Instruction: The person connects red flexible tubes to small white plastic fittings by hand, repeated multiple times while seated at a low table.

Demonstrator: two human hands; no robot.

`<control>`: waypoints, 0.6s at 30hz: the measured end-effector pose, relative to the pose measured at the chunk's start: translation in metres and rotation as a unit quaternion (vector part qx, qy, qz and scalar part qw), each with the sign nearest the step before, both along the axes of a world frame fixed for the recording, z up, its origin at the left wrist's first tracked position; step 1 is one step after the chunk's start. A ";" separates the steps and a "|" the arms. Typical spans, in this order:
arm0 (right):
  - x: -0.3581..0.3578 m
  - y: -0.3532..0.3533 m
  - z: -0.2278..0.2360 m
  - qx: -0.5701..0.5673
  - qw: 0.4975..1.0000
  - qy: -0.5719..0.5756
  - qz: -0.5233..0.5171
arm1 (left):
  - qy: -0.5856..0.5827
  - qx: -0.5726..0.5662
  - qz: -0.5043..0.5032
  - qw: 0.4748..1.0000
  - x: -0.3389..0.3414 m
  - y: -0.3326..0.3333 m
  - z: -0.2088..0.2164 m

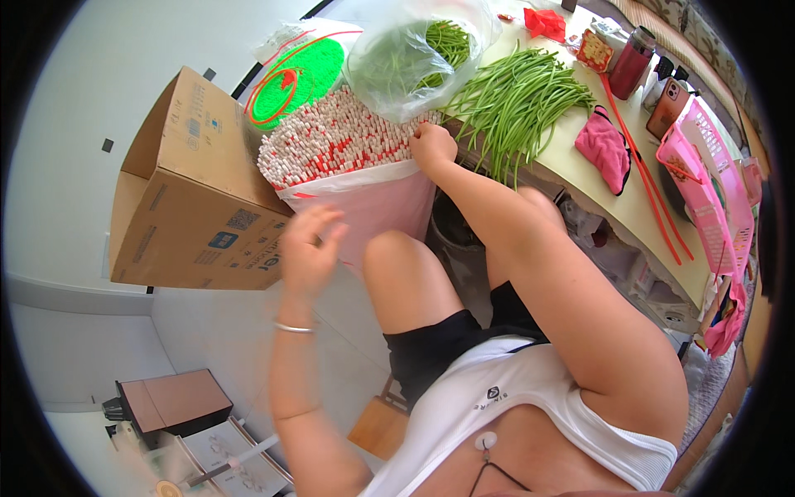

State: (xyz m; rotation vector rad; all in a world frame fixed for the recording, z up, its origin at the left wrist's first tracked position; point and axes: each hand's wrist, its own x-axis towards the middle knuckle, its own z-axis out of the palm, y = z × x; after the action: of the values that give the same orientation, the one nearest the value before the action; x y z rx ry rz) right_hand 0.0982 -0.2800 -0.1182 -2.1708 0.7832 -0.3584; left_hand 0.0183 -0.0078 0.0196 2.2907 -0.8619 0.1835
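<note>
My left hand [309,248] is raised beside a pink-and-white bag [362,201]. It is blurred by motion; its fingers are apart and hold nothing visible. The bag is packed with thin white sticks [319,142] standing on end, red showing among them. At the bag's far right rim, my right hand [433,147] has its fingers curled in among the stick ends. What they grip is hidden. Just beyond it is a clear plastic bag [383,80] with green stems inside. A heap of long green stems [530,99] lies on the table to the right.
An open cardboard box [199,182] stands at left. Behind the sticks is a bright green bundle [308,74] with red loops. The pale table [654,211] holds a pink cloth [603,149], red strips [642,170], a dark red flask [632,65], a phone [667,108] and a pink basket [720,232].
</note>
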 end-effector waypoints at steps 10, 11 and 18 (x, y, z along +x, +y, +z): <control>-0.022 -0.011 0.241 0.150 0.817 -0.514 0.215 | 0.499 -0.285 -0.029 0.818 -0.039 -0.088 -0.091; -0.035 -0.020 0.269 0.159 0.788 -0.535 0.261 | 0.565 -0.354 -0.067 0.743 -0.034 -0.098 -0.092; -0.186 -0.127 0.337 0.177 0.721 -0.625 0.241 | 0.628 -0.615 -0.164 0.448 -0.008 -0.144 -0.115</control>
State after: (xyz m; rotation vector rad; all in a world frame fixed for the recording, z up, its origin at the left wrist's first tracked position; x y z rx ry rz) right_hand -0.0876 -0.4072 0.2185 -1.2067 -0.4602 -1.1008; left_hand 0.0103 -0.1522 -0.0956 0.3639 -0.0764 -0.7685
